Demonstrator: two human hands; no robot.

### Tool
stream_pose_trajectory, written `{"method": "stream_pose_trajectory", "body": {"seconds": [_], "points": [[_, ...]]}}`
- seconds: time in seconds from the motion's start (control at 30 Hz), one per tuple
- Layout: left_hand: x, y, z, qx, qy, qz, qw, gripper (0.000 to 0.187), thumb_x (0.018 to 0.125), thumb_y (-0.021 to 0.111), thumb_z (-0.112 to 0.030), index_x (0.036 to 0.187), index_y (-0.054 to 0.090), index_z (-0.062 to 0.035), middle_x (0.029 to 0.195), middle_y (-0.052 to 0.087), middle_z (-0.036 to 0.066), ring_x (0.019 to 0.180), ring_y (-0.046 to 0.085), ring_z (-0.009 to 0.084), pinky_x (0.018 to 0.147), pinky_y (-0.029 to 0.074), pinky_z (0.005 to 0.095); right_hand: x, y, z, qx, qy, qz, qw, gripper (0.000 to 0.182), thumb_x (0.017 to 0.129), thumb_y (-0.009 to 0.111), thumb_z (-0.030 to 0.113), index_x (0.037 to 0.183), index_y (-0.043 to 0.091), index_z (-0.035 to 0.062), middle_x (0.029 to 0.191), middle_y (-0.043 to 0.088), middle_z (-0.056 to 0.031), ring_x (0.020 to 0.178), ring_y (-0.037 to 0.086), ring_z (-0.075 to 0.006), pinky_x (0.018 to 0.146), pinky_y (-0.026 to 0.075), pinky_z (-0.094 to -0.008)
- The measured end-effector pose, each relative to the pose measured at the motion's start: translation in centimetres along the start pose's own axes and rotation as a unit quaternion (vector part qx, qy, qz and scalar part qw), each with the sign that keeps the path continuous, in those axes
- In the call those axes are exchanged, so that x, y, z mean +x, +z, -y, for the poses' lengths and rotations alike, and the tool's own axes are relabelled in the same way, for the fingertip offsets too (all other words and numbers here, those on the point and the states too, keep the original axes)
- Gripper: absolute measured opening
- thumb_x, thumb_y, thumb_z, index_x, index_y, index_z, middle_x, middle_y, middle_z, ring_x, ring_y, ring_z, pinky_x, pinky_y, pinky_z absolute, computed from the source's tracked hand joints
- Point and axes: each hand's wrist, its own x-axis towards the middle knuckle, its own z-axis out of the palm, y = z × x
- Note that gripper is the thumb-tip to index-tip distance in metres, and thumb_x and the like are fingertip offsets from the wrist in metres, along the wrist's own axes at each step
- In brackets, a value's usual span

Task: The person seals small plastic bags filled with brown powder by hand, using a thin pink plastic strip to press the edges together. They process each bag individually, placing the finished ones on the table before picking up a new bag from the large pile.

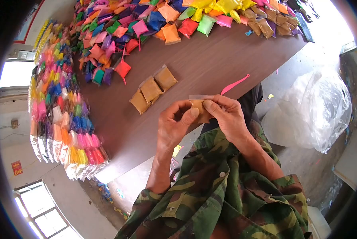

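Both my hands meet at the table's near edge, pinching one small clear packet of brown clay [202,113] between thumbs and fingers. My left hand [175,121] grips its left side, and my right hand [227,114] grips the top right. A clear plastic flap sticks up above the fingers. Part of the packet is hidden behind the thumbs. Several similar brown packets [151,90] lie in a slanting row on the table, left of and beyond my hands. A pink plastic knife-shaped tool [235,84] lies near the table edge, just beyond my right hand.
A big heap of colourful packets [126,30] covers the far side of the brown table [202,59]. Long bags of mixed colours [67,119] line the left edge. A large clear plastic bag [310,111] with white contents sits on the floor at right.
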Motion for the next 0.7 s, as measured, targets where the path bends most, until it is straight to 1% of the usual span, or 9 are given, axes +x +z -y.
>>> {"method": "stream_pose_trajectory", "body": {"seconds": [0.1,0.2,0.3,0.4,0.5,0.6,0.7], "points": [[0.3,-0.3,0.1,0.005,0.009,0.01,1.0,0.025,0.096,0.077,-0.02,0.104,0.072,0.0023,0.086,0.072,0.003,0.08,0.063,0.0055,0.071,0.052,0.0227,0.2,0.4,0.1,-0.025,-0.009,-0.011,1.0,0.02,0.104,0.062,0.011,0.113,0.072,-0.0041,0.091,0.069,0.0003,0.081,0.06,-0.0049,0.07,0.049,-0.0217],[0.5,-0.3,0.0,-0.023,0.009,0.021,0.999,0.023,0.097,0.077,-0.019,0.102,0.072,0.002,0.085,0.071,0.001,0.077,0.061,0.0049,0.07,0.05,0.0215,0.3,0.0,-0.2,-0.041,-0.004,-0.007,0.999,0.019,0.104,0.063,0.011,0.112,0.073,-0.0044,0.088,0.067,0.0011,0.077,0.058,-0.0048,0.067,0.048,-0.0225],[0.5,-0.2,0.6,0.007,0.02,0.006,1.0,0.021,0.097,0.075,-0.018,0.102,0.072,0.0016,0.084,0.07,0.0,0.076,0.06,0.0042,0.067,0.048,0.0212,0.2,0.3,0.1,-0.037,0.004,-0.018,0.999,0.018,0.103,0.064,0.01,0.111,0.072,-0.0047,0.086,0.064,0.001,0.075,0.057,-0.0052,0.065,0.047,-0.0234],[0.3,0.1,0.3,-0.053,-0.004,-0.032,0.998,0.02,0.098,0.074,-0.018,0.102,0.072,0.0011,0.082,0.069,-0.001,0.074,0.058,0.0042,0.065,0.047,0.0215,0.2,0.2,-0.2,-0.09,0.002,-0.013,0.996,0.017,0.101,0.066,0.008,0.109,0.073,-0.0048,0.086,0.064,-0.0002,0.074,0.058,-0.0059,0.063,0.047,-0.0238],[0.2,-0.6,0.9,0.007,0.013,-0.026,1.0,0.019,0.099,0.073,-0.018,0.102,0.072,0.0006,0.08,0.067,-0.002,0.072,0.055,0.0042,0.063,0.046,0.0224,0.0,0.6,-0.4,-0.16,-0.034,-0.025,0.986,0.015,0.1,0.067,0.007,0.107,0.073,-0.0043,0.086,0.064,-0.0015,0.073,0.058,-0.0064,0.062,0.047,-0.0241],[-0.1,-0.1,0.2,0.057,0.05,-0.045,0.996,0.017,0.1,0.071,-0.017,0.101,0.072,0.0008,0.078,0.065,-0.003,0.068,0.053,0.0043,0.06,0.045,0.0229,-0.2,1.1,0.4,-0.155,0.002,-0.03,0.988,0.014,0.1,0.067,0.007,0.104,0.074,-0.0043,0.086,0.064,-0.0021,0.072,0.058,-0.0069,0.063,0.047,-0.0241],[-0.4,0.1,0.2,0.112,0.07,-0.067,0.989,0.015,0.1,0.07,-0.014,0.1,0.07,0.0016,0.075,0.065,0.0,0.067,0.053,0.0046,0.059,0.046,0.0242,-0.4,1.4,0.5,-0.189,-0.002,-0.037,0.981,0.013,0.099,0.068,0.006,0.104,0.074,-0.0042,0.085,0.063,-0.0033,0.073,0.059,-0.0079,0.064,0.048,-0.0253]]}}
